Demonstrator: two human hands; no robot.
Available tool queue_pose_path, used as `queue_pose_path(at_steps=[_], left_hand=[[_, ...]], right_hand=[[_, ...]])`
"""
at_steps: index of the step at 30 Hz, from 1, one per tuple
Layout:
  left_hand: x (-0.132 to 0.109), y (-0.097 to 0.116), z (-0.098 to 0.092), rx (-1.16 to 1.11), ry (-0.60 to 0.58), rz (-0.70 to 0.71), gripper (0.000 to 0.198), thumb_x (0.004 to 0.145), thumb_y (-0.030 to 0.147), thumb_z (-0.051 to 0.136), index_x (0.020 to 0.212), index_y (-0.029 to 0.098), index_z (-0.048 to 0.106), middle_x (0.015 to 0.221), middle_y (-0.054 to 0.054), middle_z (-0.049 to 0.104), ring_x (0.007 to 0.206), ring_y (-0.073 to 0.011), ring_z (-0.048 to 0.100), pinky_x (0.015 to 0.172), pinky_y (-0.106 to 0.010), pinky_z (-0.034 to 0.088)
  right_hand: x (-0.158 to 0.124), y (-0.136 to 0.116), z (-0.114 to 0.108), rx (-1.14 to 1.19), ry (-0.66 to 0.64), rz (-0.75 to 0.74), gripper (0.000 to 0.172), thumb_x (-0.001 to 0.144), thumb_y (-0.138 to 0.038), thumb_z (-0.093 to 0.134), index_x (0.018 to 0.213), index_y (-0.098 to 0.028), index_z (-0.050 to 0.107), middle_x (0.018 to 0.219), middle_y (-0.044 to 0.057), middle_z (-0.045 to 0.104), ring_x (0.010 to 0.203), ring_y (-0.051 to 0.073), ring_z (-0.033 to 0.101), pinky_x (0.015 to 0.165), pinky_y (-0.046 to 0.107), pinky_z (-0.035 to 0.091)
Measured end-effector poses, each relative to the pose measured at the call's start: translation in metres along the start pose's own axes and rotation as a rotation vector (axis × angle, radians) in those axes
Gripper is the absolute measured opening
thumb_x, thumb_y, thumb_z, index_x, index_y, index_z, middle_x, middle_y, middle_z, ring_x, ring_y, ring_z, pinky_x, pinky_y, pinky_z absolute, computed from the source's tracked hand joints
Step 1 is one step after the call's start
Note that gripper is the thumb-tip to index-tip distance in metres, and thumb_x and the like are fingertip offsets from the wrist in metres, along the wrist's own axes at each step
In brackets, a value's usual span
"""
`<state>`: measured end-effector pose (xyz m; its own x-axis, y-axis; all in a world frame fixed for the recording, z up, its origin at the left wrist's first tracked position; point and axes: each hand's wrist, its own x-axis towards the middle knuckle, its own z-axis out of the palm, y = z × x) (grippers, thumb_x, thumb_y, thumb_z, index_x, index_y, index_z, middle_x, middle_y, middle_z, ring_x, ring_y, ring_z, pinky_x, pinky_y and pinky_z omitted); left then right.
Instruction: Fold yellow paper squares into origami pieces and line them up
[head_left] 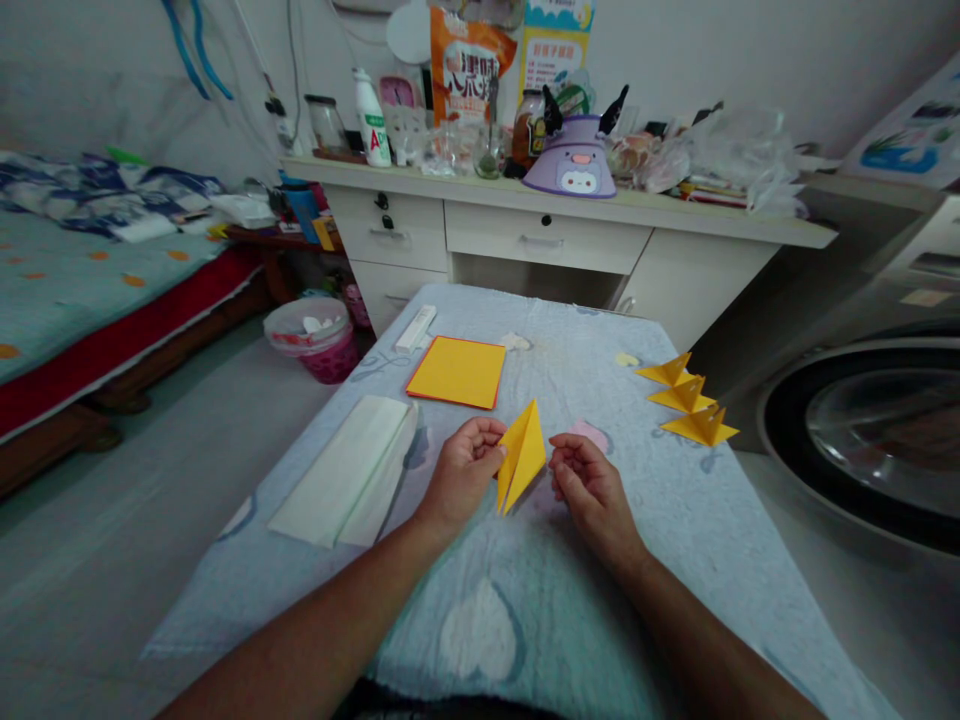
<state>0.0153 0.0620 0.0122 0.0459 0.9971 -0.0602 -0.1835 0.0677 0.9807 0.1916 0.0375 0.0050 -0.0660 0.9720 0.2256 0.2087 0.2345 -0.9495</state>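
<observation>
Between thumb and fingers, my left hand pinches the left edge of a yellow folded origami paper, a narrow diamond with a split lower point. Just to its right, my right hand is apart from the paper, its fingers loosely curled with a gap from the thumb and nothing seen between them. Beyond my left hand lies a stack of square origami paper, yellow on top with red at the edges. Three folded yellow origami pieces stand in a row at the table's right side.
A pale folded cloth or tissue lies left on the cloth-covered table, with a white remote-like object behind it. A cluttered white desk stands beyond. A pink bin is left; a washing machine is right.
</observation>
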Motion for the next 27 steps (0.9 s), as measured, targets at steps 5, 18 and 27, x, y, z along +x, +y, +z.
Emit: queue_pose_path(at_steps=[5,18,27], left_hand=[[0.001,0.001,-0.001,-0.031,0.002,-0.051,0.02,0.068,0.018,0.064,0.087,0.015,0.059,0.079,0.0,0.065,0.071,-0.0115,0.061,0.066,-0.021,0.046],[-0.002,-0.002,-0.005,-0.273,-0.209,-0.135,0.018,0.079,0.029,0.063,0.091,0.016,0.062,0.086,-0.002,0.065,0.077,-0.0137,0.061,0.073,-0.025,0.047],[-0.012,0.006,-0.004,-0.166,-0.461,-0.026,0.051,0.071,0.022,0.074,0.118,0.021,0.054,0.101,-0.006,0.064,0.092,-0.0181,0.061,0.08,-0.028,0.047]], right_hand=[[0.003,-0.003,-0.009,-0.428,-0.01,-0.436,0.036,0.086,-0.016,0.055,0.12,-0.025,0.056,0.115,0.009,0.057,0.107,0.024,0.054,0.092,0.046,0.046],[0.007,-0.002,-0.007,-0.556,-0.082,-0.665,0.033,0.085,-0.007,0.056,0.113,-0.023,0.061,0.105,0.009,0.066,0.095,0.023,0.057,0.079,0.042,0.05],[0.003,-0.003,-0.008,-0.467,-0.05,-0.574,0.027,0.087,-0.006,0.054,0.108,-0.023,0.059,0.094,0.005,0.066,0.087,0.019,0.059,0.073,0.035,0.051]])
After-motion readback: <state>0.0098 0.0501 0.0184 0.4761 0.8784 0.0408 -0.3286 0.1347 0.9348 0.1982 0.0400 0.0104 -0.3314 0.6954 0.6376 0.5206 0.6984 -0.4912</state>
